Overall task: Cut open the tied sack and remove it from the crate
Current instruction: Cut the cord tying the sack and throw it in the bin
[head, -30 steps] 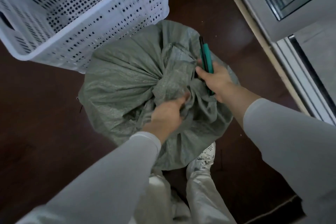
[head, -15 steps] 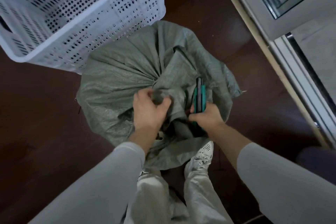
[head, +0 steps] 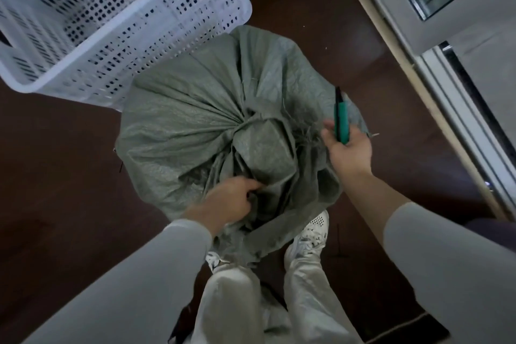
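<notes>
A person stands over a grey-green woven sack (head: pixel 195 126) resting on the dark floor (head: pixel 55 190), just beside a white perforated crate (head: pixel 134 45). The left hand (head: pixel 229 201) pinches a fold of sack near the bunched knot ahead of it. The right hand (head: pixel 349 153) grips a teal utility knife (head: pixel 341 117), pointing away, over the sack's far-right edge.
</notes>
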A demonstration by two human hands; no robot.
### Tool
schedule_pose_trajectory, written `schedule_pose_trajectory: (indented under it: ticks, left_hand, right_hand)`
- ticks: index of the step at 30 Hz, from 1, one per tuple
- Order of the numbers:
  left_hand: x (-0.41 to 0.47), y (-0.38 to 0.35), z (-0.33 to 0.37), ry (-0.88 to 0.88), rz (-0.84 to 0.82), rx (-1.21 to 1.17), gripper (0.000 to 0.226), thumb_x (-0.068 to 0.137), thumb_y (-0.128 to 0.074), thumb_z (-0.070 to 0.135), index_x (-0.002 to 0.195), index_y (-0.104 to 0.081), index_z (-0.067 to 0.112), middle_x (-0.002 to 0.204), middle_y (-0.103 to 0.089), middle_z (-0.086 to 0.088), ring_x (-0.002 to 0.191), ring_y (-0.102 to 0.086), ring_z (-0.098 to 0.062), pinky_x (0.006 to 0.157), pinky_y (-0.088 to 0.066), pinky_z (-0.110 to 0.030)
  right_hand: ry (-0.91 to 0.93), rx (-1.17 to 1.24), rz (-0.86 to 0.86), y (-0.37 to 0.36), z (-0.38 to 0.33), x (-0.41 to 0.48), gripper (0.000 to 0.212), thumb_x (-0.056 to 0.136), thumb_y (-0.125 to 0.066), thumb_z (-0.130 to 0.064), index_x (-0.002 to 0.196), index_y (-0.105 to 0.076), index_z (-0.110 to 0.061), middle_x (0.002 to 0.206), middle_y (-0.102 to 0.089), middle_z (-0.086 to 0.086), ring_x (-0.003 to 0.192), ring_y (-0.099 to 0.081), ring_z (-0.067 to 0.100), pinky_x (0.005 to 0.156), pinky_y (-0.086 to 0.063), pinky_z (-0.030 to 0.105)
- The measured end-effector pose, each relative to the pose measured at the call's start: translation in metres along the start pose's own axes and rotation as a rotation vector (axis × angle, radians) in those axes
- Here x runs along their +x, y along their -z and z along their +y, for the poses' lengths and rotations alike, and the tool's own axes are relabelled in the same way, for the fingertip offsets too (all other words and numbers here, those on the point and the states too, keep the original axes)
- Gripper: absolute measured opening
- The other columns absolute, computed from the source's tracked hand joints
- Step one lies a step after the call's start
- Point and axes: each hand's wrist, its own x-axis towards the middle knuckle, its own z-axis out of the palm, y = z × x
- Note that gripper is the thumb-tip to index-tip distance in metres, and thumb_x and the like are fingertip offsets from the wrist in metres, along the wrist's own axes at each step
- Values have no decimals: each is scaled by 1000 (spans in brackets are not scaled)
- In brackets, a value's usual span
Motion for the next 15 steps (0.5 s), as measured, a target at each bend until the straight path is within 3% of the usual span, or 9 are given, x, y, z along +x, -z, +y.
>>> schedule_pose_trajectory:
  ticks: [3,5,7,9,10,11,13,15]
  left_hand:
    - [-9,-12,-11,78,-46,-43,53,86,-50,23,136,-46,38,142,-46,-1,134,-40,-22,112,-34,-36]
    - [-15,-9,-9,234,74,-397,36,81,-53,38,115,-66,36,129,-58,-5,125,-50,-26,108,-38,-39]
    - [-17,7,0,354,419,-765,36,83,-50,49,81,-73,22,104,-68,-17,107,-60,-33,99,-45,-40]
    - [-16,33,14,354,879,-809,50,78,-46,61,69,-64,15,92,-64,-24,102,-58,-40,97,-44,-48]
    - [-15,47,23,322,1011,-774,49,76,-50,65,76,-65,19,100,-62,-20,110,-54,-38,103,-40,-49]
    - [-13,59,33,290,1028,-718,53,73,-55,67,98,-65,21,117,-57,-16,123,-46,-35,111,-33,-47]
    - [-2,74,48,198,848,-531,93,71,-65,64,143,-34,13,154,-23,-14,145,-14,-30,120,-11,-43]
    - [11,75,58,135,669,-332,111,74,-73,47,152,1,17,160,11,-9,148,6,-28,119,-1,-39]
  right_hand:
    - [-149,20,-191,-21,-3,7,35,86,-64,-15,120,-62,-23,108,-64,1,99,-60,17,96,-47,29]
    - [-253,-21,-237,-36,2,1,48,76,-70,-5,122,-60,-15,109,-67,11,97,-63,27,92,-53,39]
    - [-326,-51,-234,-44,6,-14,49,72,-69,4,118,-60,-7,105,-67,16,94,-63,30,87,-54,41]
    - [-414,92,-234,-50,10,-33,40,74,-65,9,111,-61,-7,94,-67,14,83,-62,29,80,-54,37]
    - [-452,189,-245,-54,12,-44,37,76,-62,11,107,-60,-9,85,-64,10,76,-60,25,78,-52,36]
    - [-491,276,-257,-58,15,-55,36,78,-60,13,106,-60,-10,79,-62,7,74,-59,23,78,-52,37]
    - [-575,378,-269,-66,26,-71,36,78,-61,13,106,-60,-10,81,-63,9,82,-62,31,83,-54,45]
    - [-660,448,-255,-69,35,-79,34,76,-67,9,105,-64,-10,88,-67,11,90,-64,33,85,-55,48]
